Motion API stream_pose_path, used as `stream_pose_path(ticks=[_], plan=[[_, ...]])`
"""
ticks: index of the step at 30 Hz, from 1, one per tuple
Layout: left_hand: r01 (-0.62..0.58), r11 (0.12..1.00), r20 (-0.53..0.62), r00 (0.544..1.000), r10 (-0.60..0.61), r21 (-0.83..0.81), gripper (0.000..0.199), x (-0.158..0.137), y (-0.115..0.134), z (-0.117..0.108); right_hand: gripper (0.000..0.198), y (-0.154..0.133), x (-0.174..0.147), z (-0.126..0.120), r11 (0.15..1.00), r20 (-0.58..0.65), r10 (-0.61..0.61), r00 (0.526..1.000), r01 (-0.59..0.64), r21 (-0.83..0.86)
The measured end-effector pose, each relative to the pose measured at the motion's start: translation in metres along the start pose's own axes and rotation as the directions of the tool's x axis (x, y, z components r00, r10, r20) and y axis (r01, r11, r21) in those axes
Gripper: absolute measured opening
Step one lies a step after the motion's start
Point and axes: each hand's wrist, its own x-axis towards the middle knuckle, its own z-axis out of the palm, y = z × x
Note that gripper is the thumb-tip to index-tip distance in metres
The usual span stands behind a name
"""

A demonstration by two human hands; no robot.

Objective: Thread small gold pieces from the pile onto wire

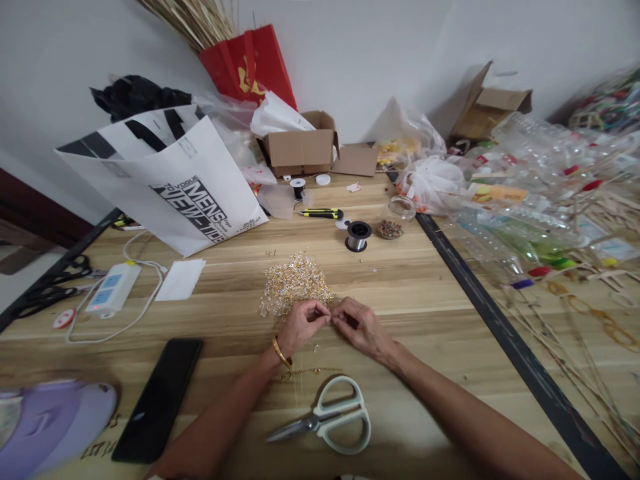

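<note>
Item pinched between left hand [301, 325] and right hand [361, 327] fingertips: too small to ID, fingers cover it; both forearms cut off at bottom edge of frame. Purple object [47, 420] at table's near-left corner: blurred, cropped by left edge, type unclear. Small jar [395, 219] contents toward far side: too tiny to tell; clear bottle pile [540, 180] at right runs off frame, labels unreadable.

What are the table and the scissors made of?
The table looks like pale wood or a wood-look laminate, with plank lines and grain. The scissors seem to have shiny metal blades and smooth, pale plastic handles.
</note>
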Motion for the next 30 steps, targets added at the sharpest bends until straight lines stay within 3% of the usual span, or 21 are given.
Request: stream_pose_path(ticks=[17,26,30], plan=[[-0.172,0.947,-0.068,0.978,0.197,0.269,0.006,-0.002,0.0047,0.0011,0.014,-0.0019,-0.0005,0.001,1.0,-0.005,0.026,1.0,-0.026,0.018],[-0.049,0.997,-0.046,0.998,0.051,0.053,0.007,-0.001,0.0022,-0.0001,0.007,0.0013,-0.0004,0.0029,0.998,-0.016,0.052,0.999,-0.051,0.049],[-0.051,0.999,-0.052,0.997,0.052,0.015,0.008,-0.0008,0.0025,0.0008,0.01,0.0005,-0.0006,0.0024,0.996,-0.019,0.06,0.998,-0.059,0.065]])
